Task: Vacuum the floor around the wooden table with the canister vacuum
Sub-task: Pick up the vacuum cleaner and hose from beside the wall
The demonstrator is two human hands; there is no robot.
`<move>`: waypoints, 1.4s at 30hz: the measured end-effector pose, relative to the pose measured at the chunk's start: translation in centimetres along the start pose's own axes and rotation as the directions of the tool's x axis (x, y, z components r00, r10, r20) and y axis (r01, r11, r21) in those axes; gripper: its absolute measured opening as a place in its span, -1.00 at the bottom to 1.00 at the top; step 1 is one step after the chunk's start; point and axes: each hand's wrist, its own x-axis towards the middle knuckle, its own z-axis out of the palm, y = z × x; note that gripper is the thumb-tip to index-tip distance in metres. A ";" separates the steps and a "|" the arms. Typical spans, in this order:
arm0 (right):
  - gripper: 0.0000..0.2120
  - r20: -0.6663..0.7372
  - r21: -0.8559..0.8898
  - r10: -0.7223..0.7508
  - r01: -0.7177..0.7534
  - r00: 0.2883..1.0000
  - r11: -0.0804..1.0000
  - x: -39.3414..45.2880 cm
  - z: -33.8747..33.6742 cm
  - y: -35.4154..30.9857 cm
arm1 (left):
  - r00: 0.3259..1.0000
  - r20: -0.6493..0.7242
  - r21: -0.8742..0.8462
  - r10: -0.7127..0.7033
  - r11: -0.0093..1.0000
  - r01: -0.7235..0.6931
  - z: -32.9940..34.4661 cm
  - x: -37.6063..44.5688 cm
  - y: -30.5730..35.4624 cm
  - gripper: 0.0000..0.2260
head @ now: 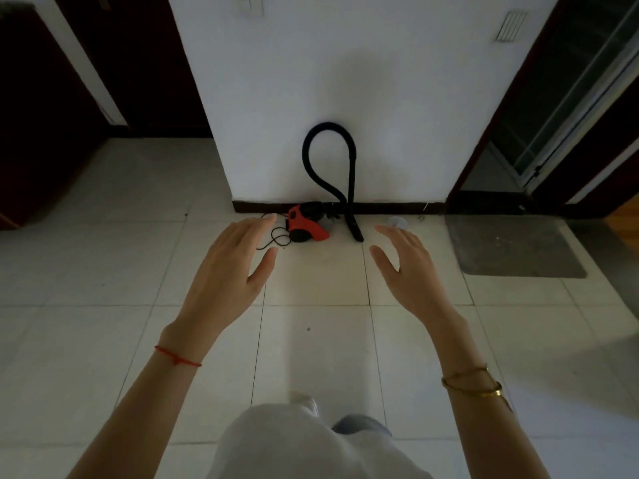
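Observation:
A small red and black canister vacuum (306, 224) sits on the tiled floor against the white wall. Its black hose (316, 146) loops up the wall, and the black wand with its nozzle (354, 216) leans upright beside it. A thin black cord (276, 236) curls on the floor to the vacuum's left. My left hand (231, 267) and my right hand (408, 267) are stretched out in front of me, fingers apart, holding nothing, some way short of the vacuum. The wooden table is out of view.
A grey mat (511, 247) lies on the floor at the right before a dark-framed doorway (539, 108). A small round white object (397, 221) rests by the baseboard. Dark wooden doors (45, 108) stand at the left. Pale floor tiles (311, 340) stretch between me and the wall.

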 end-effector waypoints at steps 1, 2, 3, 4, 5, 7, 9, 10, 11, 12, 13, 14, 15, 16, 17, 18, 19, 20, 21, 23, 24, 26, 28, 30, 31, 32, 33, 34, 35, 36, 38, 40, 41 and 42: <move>-0.59 -0.003 -0.001 0.009 -0.009 1.000 1.000 1.8 0.2 0.5 | 1.000 0.008 -0.006 0.004 1.000 -0.004 0.5 1.8 -0.7 -0.61; -0.59 -0.002 -0.005 0.020 -0.020 1.000 1.000 3.4 0.4 1.0 | 1.000 0.014 -0.012 0.006 1.000 -0.006 1.1 3.5 -1.5 -0.61; -0.58 0.002 -0.009 0.030 -0.030 1.000 1.000 5.0 0.7 1.5 | 1.000 0.019 -0.016 0.009 1.000 -0.009 1.6 5.1 -2.1 -0.61; -0.58 0.008 -0.010 0.038 -0.038 0.999 0.999 6.5 1.0 2.1 | 1.000 0.025 -0.019 0.012 1.000 -0.011 2.1 6.6 -2.7 -0.61; -0.58 0.015 -0.008 0.047 -0.047 0.999 0.999 8.0 1.2 2.6 | 0.999 0.030 -0.023 0.012 1.000 -0.012 2.6 8.1 -3.2 -0.61; -0.57 0.017 -0.008 0.058 -0.058 0.998 0.998 10.8 1.7 3.7 | 0.999 0.037 -0.021 0.011 1.000 -0.011 3.6 10.8 -4.2 -0.61; -0.57 0.018 -0.005 0.066 -0.066 0.998 0.998 13.7 2.2 4.9 | 0.999 0.042 -0.023 0.002 1.000 -0.001 4.5 13.5 -5.0 -0.61; -0.57 0.023 0.003 0.071 -0.071 0.997 0.997 15.3 2.5 5.5 | 0.999 0.044 -0.025 -0.004 1.000 0.005 5.0 14.9 -5.5 -0.60; -0.56 0.028 0.010 0.072 -0.072 0.997 0.997 16.9 2.8 6.1 | 0.999 0.046 -0.022 -0.009 1.000 0.010 5.5 16.3 -5.9 -0.60; -0.56 0.034 0.015 0.070 -0.070 0.997 0.997 18.5 3.1 6.6 | 0.999 0.050 -0.015 -0.015 1.000 0.016 6.1 17.7 -6.5 -0.59; -0.56 0.038 0.020 0.065 -0.066 0.997 0.998 20.1 3.3 7.1 | 0.998 0.051 -0.008 -0.023 1.000 0.024 6.7 19.1 -7.0 -0.59; -0.56 0.044 0.026 0.062 -0.064 0.997 0.998 21.7 3.5 7.7 | 0.998 0.051 -0.002 -0.034 0.999 0.034 7.3 20.4 -7.6 -0.59; -0.56 0.052 0.032 0.061 -0.063 0.997 0.998 23.3 3.6 8.2 | 0.998 0.049 0.001 -0.046 0.999 0.046 7.9 21.8 -8.0 -0.59; -0.57 0.060 0.034 0.055 -0.058 0.997 0.998 25.0 3.7 8.8 | 0.997 0.044 0.000 -0.058 0.998 0.058 8.5 23.2 -8.5 -0.59; -0.57 0.067 0.032 0.046 -0.048 0.997 0.998 26.6 3.8 9.3 | 0.997 0.036 -0.003 -0.067 0.998 0.067 9.0 24.7 -8.8 -0.59; -0.58 0.072 0.031 0.040 -0.042 0.997 0.999 28.3 3.8 9.7 | 0.997 0.028 -0.005 -0.074 0.997 0.074 9.4 26.0 -9.1 -0.59; -0.58 0.077 0.037 0.035 -0.038 0.996 0.999 29.9 3.7 10.1 | 0.997 0.021 -0.006 -0.080 0.997 0.081 9.9 27.4 -9.3 -0.59; -0.59 0.085 0.050 0.030 -0.035 0.996 0.998 31.4 3.7 10.5 | 0.996 0.014 -0.008 -0.088 0.996 0.088 10.2 28.7 -9.6 -0.59; -0.60 0.093 0.061 0.023 -0.028 0.995 0.998 32.8 3.6 10.8 | 0.995 0.009 -0.012 -0.098 0.995 0.098 10.6 29.8 -9.8 -0.59; -0.60 0.099 0.060 0.001 -0.007 0.995 0.998 35.4 3.6 11.6 | 0.992 0.005 -0.015 -0.123 0.992 0.123 11.3 31.9 -10.2 -0.59; -0.61 0.101 0.058 -0.006 0.000 0.995 0.998 36.7 3.6 11.9 | 0.991 0.005 -0.011 -0.132 0.991 0.132 11.6 32.8 -10.5 -0.59; -0.62 0.107 0.062 -0.013 0.007 0.994 0.998 38.9 3.7 12.5 | 0.991 0.008 0.000 -0.135 0.991 0.135 12.2 34.6 -11.1 -0.59; -0.63 0.117 0.068 -0.009 0.001 0.993 0.998 40.7 4.0 12.9 | 0.989 0.016 0.007 -0.150 0.989 0.150 12.7 36.0 -11.6 -0.59; -0.63 0.128 0.072 -0.006 -0.004 0.992 0.997 42.3 4.4 13.2 | 0.984 0.025 0.007 -0.175 0.985 0.175 13.0 37.3 -12.0 -0.59; -0.63 0.135 0.071 -0.005 -0.004 0.991 0.997 43.0 4.7 13.4 | 0.983 0.028 0.001 -0.183 0.983 0.183 13.2 38.0 -12.2 -0.59; -0.62 0.140 0.070 -0.004 -0.006 0.990 0.997 43.7 4.9 13.5 | 0.982 0.029 -0.006 -0.187 0.982 0.187 13.4 38.6 -12.5 -0.59; -0.62 0.144 0.069 0.000 -0.009 0.990 0.998 44.4 5.2 13.6 | 0.982 0.030 -0.011 -0.188 0.982 0.188 13.6 39.2 -12.9 -0.58; -0.61 0.146 0.068 0.005 -0.015 0.989 0.998 44.9 5.5 13.7 | 0.982 0.034 -0.015 -0.187 0.982 0.188 13.8 39.7 -13.3 -0.58; -0.61 0.145 0.068 0.010 -0.020 0.989 0.997 45.4 5.7 13.7 | 0.981 0.042 -0.018 -0.188 0.982 0.189 13.9 40.2 -13.7 -0.58; -0.60 0.142 0.069 0.017 -0.027 0.990 0.997 46.0 6.1 13.8 | 0.981 0.054 -0.023 -0.186 0.982 0.187 14.1 40.8 -14.2 -0.58; -0.60 0.131 0.065 0.023 -0.032 0.991 0.997 46.8 6.6 13.9 | 0.983 0.072 -0.024 -0.172 0.984 0.174 14.4 41.6 -14.9 -0.58; -0.59 0.121 0.067 0.050 -0.058 0.991 0.996 47.7 7.2 13.9 | 0.982 0.092 -0.016 -0.162 0.986 0.164 14.5 42.6 -15.9 -0.57; -0.59 0.117 0.065 0.061 -0.069 0.991 0.995 48.1 7.6 13.8 | 0.983 0.094 -0.011 -0.157 0.987 0.159 14.5 43.0 -16.3 -0.57; -0.59 0.114 0.062 0.069 -0.077 0.991 0.995 48.5 7.9 13.8 | 0.984 0.096 -0.008 -0.151 0.988 0.152 14.6 43.5 -16.8 -0.58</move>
